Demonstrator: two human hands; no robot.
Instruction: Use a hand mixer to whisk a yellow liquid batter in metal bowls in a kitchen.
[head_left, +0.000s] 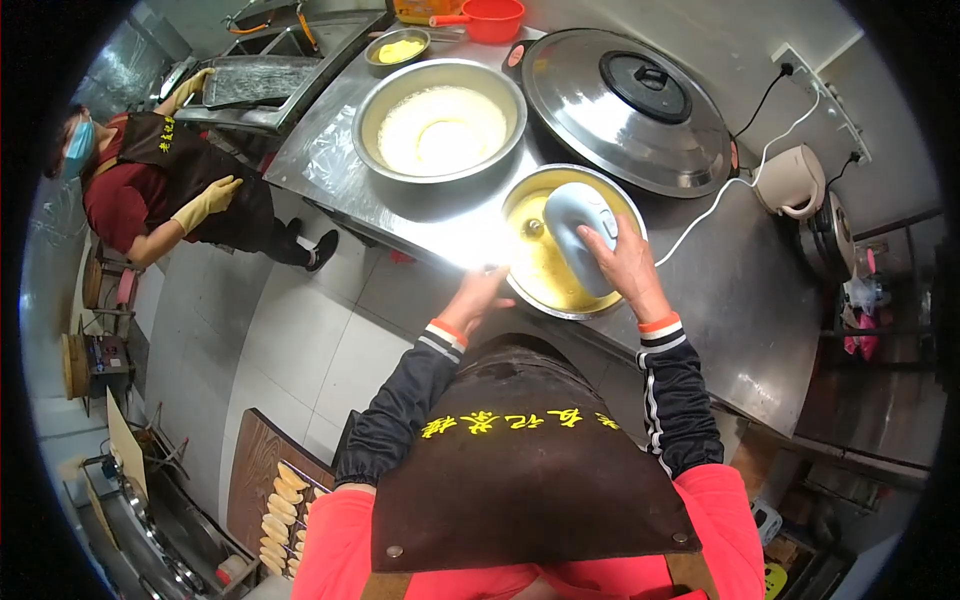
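Observation:
My right hand grips a light-blue electric hand mixer held over a metal bowl of yellow liquid. A beater shows near the liquid's surface; whether it turns cannot be told. The fingers of my left hand touch or nearly touch the left rim of this bowl, with the thumb apart. Behind and to the left stands a larger metal bowl with pale, frothy contents. Beyond it is a small metal bowl holding a soft yellow substance. The mixer's white cord runs to a power strip on the wall.
A large lidded pan stands behind the bowls on the steel table, near a red dipper. A beige kettle is at the right. At the left, a gloved co-worker touches a tray. Oval baked pieces lie lower left.

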